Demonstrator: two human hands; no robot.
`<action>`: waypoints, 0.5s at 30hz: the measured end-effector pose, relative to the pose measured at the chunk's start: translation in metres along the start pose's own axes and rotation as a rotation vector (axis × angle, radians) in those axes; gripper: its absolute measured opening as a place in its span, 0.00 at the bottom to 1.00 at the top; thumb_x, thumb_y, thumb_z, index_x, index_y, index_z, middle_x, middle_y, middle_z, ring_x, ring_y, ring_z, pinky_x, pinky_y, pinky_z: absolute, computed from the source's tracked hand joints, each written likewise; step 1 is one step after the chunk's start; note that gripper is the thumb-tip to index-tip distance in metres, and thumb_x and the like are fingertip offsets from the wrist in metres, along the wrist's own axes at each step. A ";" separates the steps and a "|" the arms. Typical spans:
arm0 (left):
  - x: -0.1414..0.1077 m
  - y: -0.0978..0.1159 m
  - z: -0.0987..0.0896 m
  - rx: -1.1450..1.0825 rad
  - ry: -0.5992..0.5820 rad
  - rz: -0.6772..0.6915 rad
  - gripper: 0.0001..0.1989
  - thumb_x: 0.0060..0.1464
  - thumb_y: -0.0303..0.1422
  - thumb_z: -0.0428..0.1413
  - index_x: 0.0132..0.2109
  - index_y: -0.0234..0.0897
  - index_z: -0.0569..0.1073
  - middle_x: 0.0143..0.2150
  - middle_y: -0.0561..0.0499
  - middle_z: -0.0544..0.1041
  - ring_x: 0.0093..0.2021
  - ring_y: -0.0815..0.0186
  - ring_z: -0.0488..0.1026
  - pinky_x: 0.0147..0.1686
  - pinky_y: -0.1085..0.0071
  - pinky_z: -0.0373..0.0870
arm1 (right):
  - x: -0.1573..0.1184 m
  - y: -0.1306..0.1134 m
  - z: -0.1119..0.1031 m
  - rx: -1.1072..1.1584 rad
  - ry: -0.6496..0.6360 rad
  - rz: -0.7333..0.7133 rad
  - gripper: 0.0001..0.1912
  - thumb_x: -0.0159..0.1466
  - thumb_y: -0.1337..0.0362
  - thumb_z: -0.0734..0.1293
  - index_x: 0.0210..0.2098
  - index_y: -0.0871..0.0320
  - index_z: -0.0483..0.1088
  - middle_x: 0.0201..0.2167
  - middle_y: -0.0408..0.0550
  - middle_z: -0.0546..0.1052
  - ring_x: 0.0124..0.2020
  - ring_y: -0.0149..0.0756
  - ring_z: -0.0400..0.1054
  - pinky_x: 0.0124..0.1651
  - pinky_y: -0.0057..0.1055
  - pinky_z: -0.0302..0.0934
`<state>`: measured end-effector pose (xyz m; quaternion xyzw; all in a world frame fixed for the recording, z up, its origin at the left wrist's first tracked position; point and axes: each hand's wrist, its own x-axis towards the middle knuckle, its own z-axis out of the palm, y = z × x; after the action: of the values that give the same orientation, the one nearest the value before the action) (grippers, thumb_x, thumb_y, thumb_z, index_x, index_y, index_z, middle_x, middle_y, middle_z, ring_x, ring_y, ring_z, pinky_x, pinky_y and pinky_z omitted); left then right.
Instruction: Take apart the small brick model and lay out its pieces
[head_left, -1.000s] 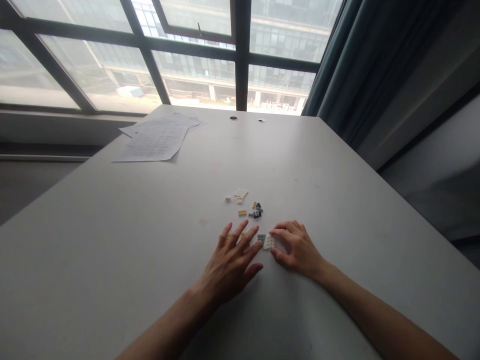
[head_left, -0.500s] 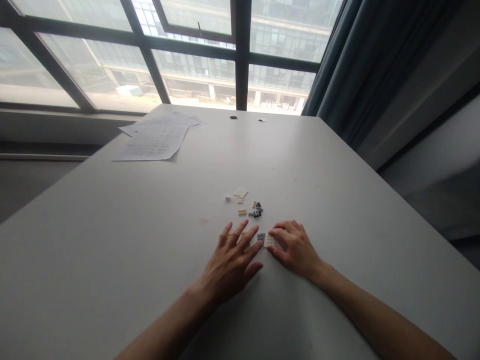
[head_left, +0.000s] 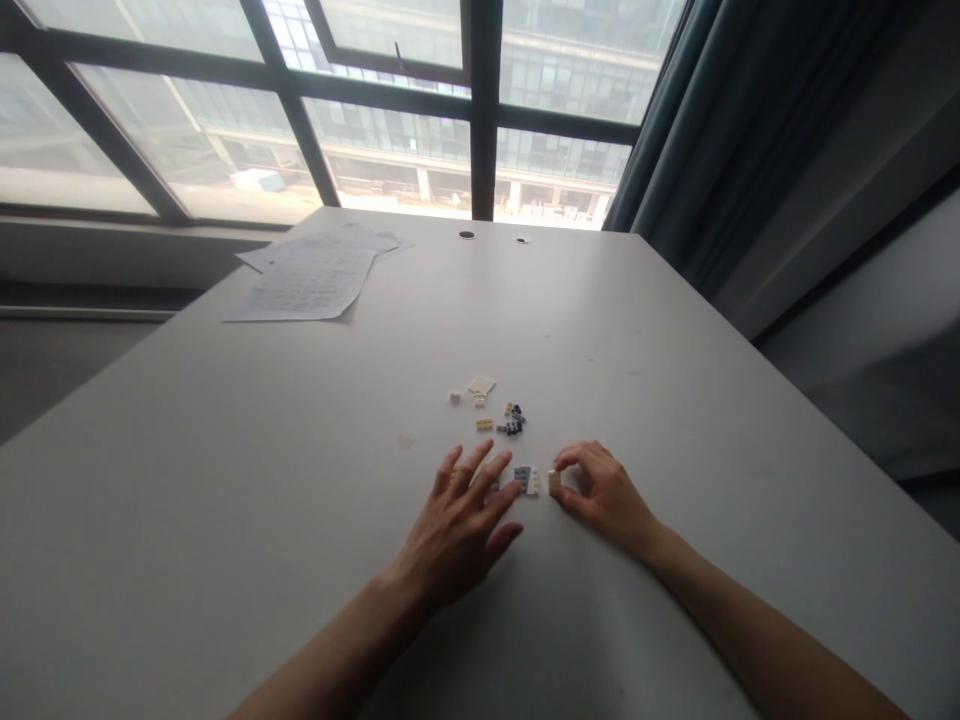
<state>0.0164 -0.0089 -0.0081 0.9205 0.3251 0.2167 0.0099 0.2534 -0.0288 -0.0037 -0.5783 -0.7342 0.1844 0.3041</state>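
Note:
My right hand [head_left: 600,487] pinches a small white building brick [head_left: 554,483] between thumb and fingers, a short gap to the right of the other pieces. Left of that gap, a white studded brick [head_left: 533,482] lies against a grey studded brick [head_left: 521,478]. My left hand [head_left: 465,520] is spread, palm down, with a fingertip at the grey brick's left edge. Beneath its fingers, a few tan and grey pieces show only in part; the rest of them is hidden.
Beyond my hands lie a tan brick [head_left: 484,425], several dark small pieces [head_left: 513,427], a flat white piece [head_left: 482,386] and a tiny white piece [head_left: 455,398]. Printed papers [head_left: 307,280] rest at the far left of the white table [head_left: 637,630], before a window.
My right hand has shifted slightly right with a white brick, opening a gap from the white brick beside the grey one. My left hand has hardly moved.

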 end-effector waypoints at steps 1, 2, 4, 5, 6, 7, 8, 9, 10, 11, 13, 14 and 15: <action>0.000 0.000 0.000 -0.002 0.003 -0.006 0.16 0.59 0.41 0.52 0.52 0.42 0.72 0.62 0.45 0.64 0.66 0.51 0.51 0.65 0.48 0.44 | -0.001 0.001 -0.001 0.044 -0.017 0.014 0.04 0.58 0.66 0.68 0.34 0.55 0.69 0.34 0.45 0.75 0.36 0.37 0.67 0.42 0.35 0.62; 0.000 0.000 0.000 -0.003 0.008 -0.011 0.16 0.59 0.41 0.53 0.51 0.42 0.72 0.62 0.45 0.65 0.66 0.51 0.51 0.64 0.48 0.44 | -0.002 0.001 -0.001 0.084 -0.040 0.015 0.02 0.59 0.66 0.67 0.32 0.55 0.69 0.32 0.44 0.75 0.34 0.36 0.68 0.40 0.33 0.62; 0.000 0.001 0.000 -0.005 0.022 -0.014 0.15 0.58 0.41 0.53 0.50 0.42 0.72 0.62 0.45 0.65 0.66 0.51 0.52 0.64 0.48 0.45 | -0.004 0.002 -0.002 0.137 -0.084 -0.035 0.03 0.60 0.67 0.66 0.30 0.54 0.68 0.32 0.44 0.75 0.33 0.35 0.68 0.39 0.32 0.63; 0.000 0.001 -0.001 -0.005 0.025 -0.011 0.15 0.58 0.41 0.53 0.50 0.42 0.73 0.61 0.45 0.66 0.66 0.51 0.52 0.64 0.49 0.45 | -0.004 0.003 -0.002 0.151 -0.096 -0.076 0.03 0.60 0.68 0.66 0.29 0.54 0.68 0.32 0.44 0.76 0.35 0.35 0.69 0.41 0.32 0.63; 0.000 0.001 -0.001 -0.004 0.028 -0.008 0.15 0.58 0.40 0.53 0.50 0.42 0.73 0.61 0.45 0.66 0.66 0.51 0.53 0.64 0.49 0.45 | -0.005 0.003 -0.002 0.157 -0.100 -0.107 0.04 0.60 0.69 0.66 0.29 0.55 0.68 0.32 0.44 0.76 0.36 0.35 0.69 0.43 0.33 0.63; 0.000 0.001 -0.001 -0.004 0.029 -0.005 0.15 0.58 0.40 0.53 0.50 0.42 0.73 0.61 0.45 0.66 0.66 0.51 0.53 0.64 0.49 0.45 | -0.005 0.002 -0.002 0.159 -0.096 -0.116 0.04 0.60 0.69 0.66 0.29 0.55 0.68 0.32 0.44 0.76 0.37 0.36 0.69 0.44 0.33 0.63; 0.000 0.001 -0.001 -0.004 0.030 -0.001 0.15 0.58 0.40 0.54 0.50 0.42 0.73 0.61 0.45 0.66 0.66 0.51 0.53 0.64 0.49 0.45 | -0.004 0.002 -0.002 0.160 -0.086 -0.098 0.03 0.60 0.68 0.66 0.29 0.55 0.69 0.32 0.44 0.76 0.36 0.35 0.69 0.42 0.33 0.63; 0.000 0.001 -0.001 -0.002 0.030 0.003 0.15 0.58 0.39 0.54 0.50 0.42 0.73 0.61 0.45 0.66 0.66 0.51 0.53 0.64 0.49 0.45 | -0.004 0.002 -0.002 0.161 -0.068 -0.058 0.02 0.60 0.66 0.66 0.30 0.55 0.69 0.31 0.44 0.76 0.34 0.35 0.69 0.39 0.31 0.64; 0.000 0.001 -0.001 -0.002 0.031 0.006 0.15 0.58 0.39 0.54 0.50 0.42 0.73 0.61 0.45 0.66 0.65 0.51 0.53 0.64 0.49 0.45 | -0.003 0.001 -0.002 0.165 -0.047 -0.006 0.01 0.60 0.65 0.67 0.32 0.55 0.70 0.31 0.44 0.75 0.32 0.34 0.69 0.36 0.30 0.63; 0.000 0.002 -0.001 -0.004 0.034 0.007 0.15 0.58 0.40 0.54 0.51 0.42 0.73 0.61 0.45 0.66 0.66 0.52 0.53 0.64 0.49 0.45 | -0.002 0.001 -0.002 0.170 -0.030 0.046 0.03 0.60 0.63 0.67 0.34 0.55 0.70 0.30 0.43 0.75 0.30 0.33 0.68 0.33 0.29 0.63; 0.000 0.002 0.000 -0.009 0.036 0.006 0.15 0.58 0.40 0.53 0.51 0.42 0.72 0.61 0.46 0.66 0.66 0.52 0.53 0.65 0.49 0.44 | 0.000 -0.001 -0.002 0.176 -0.025 0.107 0.06 0.59 0.62 0.68 0.37 0.55 0.71 0.28 0.42 0.74 0.28 0.32 0.67 0.30 0.28 0.61; 0.000 0.002 0.000 -0.012 0.033 0.006 0.16 0.58 0.41 0.53 0.51 0.43 0.72 0.61 0.46 0.66 0.66 0.52 0.53 0.65 0.49 0.44 | 0.002 -0.002 -0.002 0.171 -0.035 0.112 0.07 0.59 0.63 0.68 0.38 0.55 0.71 0.28 0.42 0.74 0.28 0.33 0.67 0.30 0.28 0.61; 0.000 0.003 0.000 -0.014 0.028 0.004 0.16 0.58 0.41 0.53 0.51 0.43 0.72 0.61 0.46 0.66 0.66 0.52 0.53 0.65 0.49 0.43 | 0.003 -0.003 -0.001 0.157 -0.047 0.107 0.07 0.60 0.63 0.67 0.38 0.55 0.71 0.28 0.42 0.74 0.29 0.33 0.67 0.32 0.29 0.62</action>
<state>0.0181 -0.0107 -0.0077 0.9178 0.3220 0.2319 0.0113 0.2517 -0.0266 -0.0005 -0.5865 -0.6925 0.2710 0.3209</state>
